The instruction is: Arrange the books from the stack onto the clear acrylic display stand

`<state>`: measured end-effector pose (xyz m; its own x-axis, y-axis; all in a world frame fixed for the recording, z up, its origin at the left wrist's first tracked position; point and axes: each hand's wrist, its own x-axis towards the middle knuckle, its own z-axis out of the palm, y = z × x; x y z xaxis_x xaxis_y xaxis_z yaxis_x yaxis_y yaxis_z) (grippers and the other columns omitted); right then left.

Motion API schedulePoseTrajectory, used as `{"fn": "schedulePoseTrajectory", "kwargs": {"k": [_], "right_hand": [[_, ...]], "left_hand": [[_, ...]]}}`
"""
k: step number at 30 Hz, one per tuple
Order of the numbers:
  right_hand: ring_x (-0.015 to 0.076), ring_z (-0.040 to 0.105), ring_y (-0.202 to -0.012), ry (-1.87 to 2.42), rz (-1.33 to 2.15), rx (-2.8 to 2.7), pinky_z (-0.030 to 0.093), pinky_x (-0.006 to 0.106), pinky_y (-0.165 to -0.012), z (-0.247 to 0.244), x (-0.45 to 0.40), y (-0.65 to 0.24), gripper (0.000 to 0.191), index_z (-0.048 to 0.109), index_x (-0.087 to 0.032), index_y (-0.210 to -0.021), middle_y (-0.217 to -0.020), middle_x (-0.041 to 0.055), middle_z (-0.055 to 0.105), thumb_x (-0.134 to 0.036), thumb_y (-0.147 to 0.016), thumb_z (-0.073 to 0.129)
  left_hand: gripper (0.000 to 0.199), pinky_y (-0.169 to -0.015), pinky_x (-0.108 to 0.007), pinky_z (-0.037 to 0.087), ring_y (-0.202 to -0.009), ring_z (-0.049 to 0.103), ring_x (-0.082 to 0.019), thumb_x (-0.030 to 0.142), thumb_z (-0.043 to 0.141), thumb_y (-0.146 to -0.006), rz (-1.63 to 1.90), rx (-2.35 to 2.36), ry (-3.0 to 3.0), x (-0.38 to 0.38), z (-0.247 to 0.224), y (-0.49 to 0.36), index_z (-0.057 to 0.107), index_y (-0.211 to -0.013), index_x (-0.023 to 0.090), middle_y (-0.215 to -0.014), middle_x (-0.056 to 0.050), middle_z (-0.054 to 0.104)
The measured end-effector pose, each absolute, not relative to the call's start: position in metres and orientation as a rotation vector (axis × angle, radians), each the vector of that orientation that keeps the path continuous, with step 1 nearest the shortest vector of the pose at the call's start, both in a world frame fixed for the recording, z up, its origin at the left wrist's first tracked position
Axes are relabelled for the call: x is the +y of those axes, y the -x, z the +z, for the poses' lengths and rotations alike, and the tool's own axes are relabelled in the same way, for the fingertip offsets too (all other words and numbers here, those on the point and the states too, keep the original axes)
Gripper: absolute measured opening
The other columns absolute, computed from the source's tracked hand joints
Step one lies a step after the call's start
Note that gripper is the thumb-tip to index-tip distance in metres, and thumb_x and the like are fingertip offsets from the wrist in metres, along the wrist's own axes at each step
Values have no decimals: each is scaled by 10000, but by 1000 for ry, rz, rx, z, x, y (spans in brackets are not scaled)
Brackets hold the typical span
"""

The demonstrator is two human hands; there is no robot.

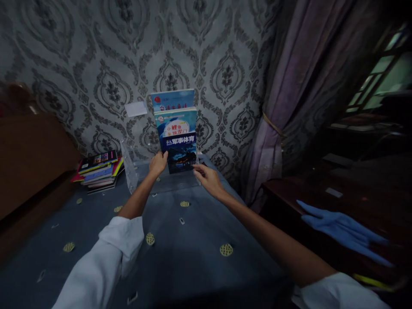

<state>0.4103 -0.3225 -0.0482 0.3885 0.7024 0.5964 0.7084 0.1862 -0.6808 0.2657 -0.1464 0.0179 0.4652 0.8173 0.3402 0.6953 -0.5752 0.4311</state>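
Three books stand upright one behind another near the wall: a dark blue book (180, 155) in front, a taller light blue book (161, 124) behind it, and a blue book (177, 97) at the back. My left hand (157, 164) is closed at the left edge of the front book, thumb on its cover. My right hand (207, 178) is at the lower right edge of that book, fingers curled towards its corner. Clear plastic shows behind my right fingers. A clear upright panel (128, 167) stands to the left of my left hand.
A pile of books (101, 171) lies at the left, beside a brown wooden panel (35, 154). The patterned blue cloth (183, 257) covers the table. Right of it are a purple curtain (273, 128) and a dark table with blue gloves (341, 227).
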Motion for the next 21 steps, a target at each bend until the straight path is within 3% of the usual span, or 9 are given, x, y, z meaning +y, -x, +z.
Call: {"fn": "schedulePoseTrajectory", "kwargs": {"k": [6,11,15,21], "right_hand": [[244,725,-977,1531,148,-1265,581,390,-851,-96,-364,-373,281,711,-229,-1123,-1082,68,765,-285,-892,561],[244,717,-975,1536,213,-1181,578,426,-887,-138,-392,-359,284,698,-215,-1133,-1027,69,757,-282,-889,571],[221,717,-921,1531,267,-1104,593,427,-873,-165,-414,-351,262,679,-231,-1141,-983,51,744,-321,-911,593],[199,723,-841,1503,293,-1048,612,408,-835,-174,-429,-350,214,664,-244,-1104,-949,45,728,-342,-917,633]], "left_hand": [[468,-997,-400,445,-1239,591,-317,460,305,-1049,728,1328,-2447,-149,8,-248,602,-1170,119,-1230,-202,672],[314,-1048,-454,410,-1256,566,-322,425,419,-1040,933,1193,-2387,-152,-9,-231,533,-1171,164,-1223,-157,637],[210,-1056,-441,419,-1218,576,-276,360,423,-1045,967,1040,-2514,-178,-37,-200,511,-1150,200,-1201,-110,631],[205,-1063,-425,417,-1179,584,-253,332,437,-1024,822,895,-2625,-239,-92,-130,532,-1122,178,-1189,-125,641]]}}
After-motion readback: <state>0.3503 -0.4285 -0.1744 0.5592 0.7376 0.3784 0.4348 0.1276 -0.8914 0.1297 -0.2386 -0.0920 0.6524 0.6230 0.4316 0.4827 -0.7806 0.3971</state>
